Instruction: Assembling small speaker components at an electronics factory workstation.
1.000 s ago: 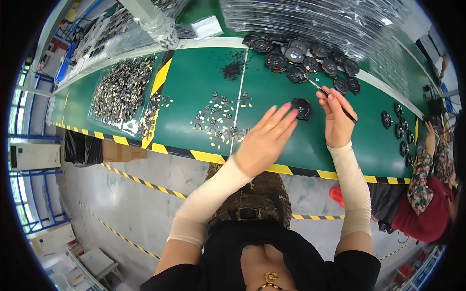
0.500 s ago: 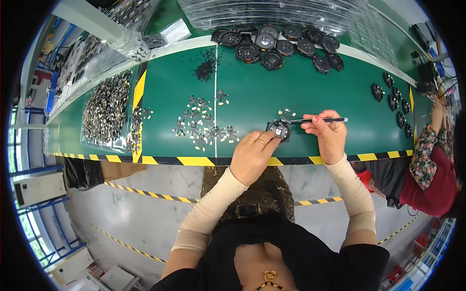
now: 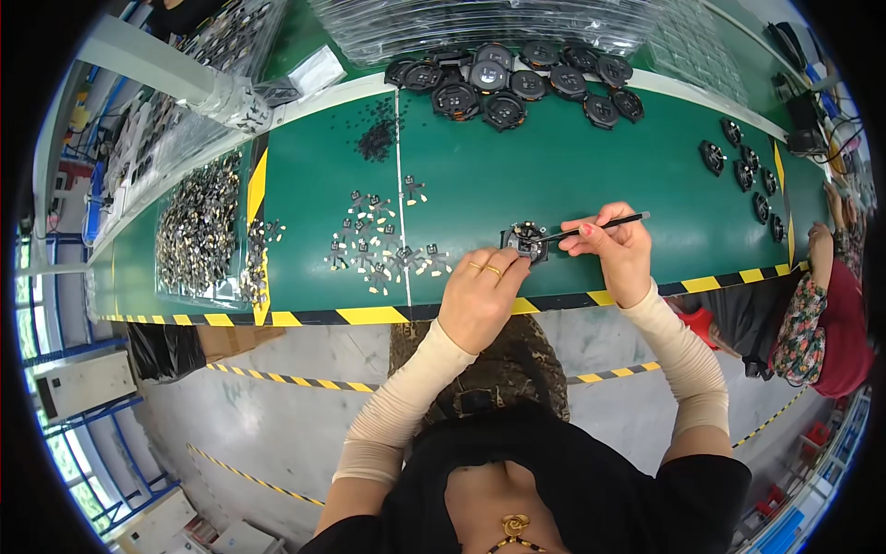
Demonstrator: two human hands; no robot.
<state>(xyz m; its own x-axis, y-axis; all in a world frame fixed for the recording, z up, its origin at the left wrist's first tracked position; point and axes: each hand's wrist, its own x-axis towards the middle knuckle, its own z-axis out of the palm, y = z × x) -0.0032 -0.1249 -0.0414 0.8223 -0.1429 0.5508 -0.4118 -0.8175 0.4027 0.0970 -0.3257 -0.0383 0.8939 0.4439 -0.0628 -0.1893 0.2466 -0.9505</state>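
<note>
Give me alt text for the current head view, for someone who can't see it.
A bare left hand holds a round black watch-like case on a green workbench while the right hand points a slim tool at it. Small electronic parts lie left, more cases beyond.

- Covered at its lower left by fingers of the left hand [image 3: 478,300]: round black watch case [image 3: 526,236].
- Partly hidden within the right hand [image 3: 616,251]: slim black-handled tool [image 3: 628,221], its tip too fine to tell whether touching the case.
- Too small to tell singly: black bits [image 3: 377,141], heaped gold-and-dark parts [image 3: 197,226].
- Cut off by the upper edge: stacked clear trays [image 3: 480,28].
- Cut off by the lower edge: black shirt [image 3: 572,462].
- Lost against the dark right rim: part of a co-worker [image 3: 842,334].
</note>
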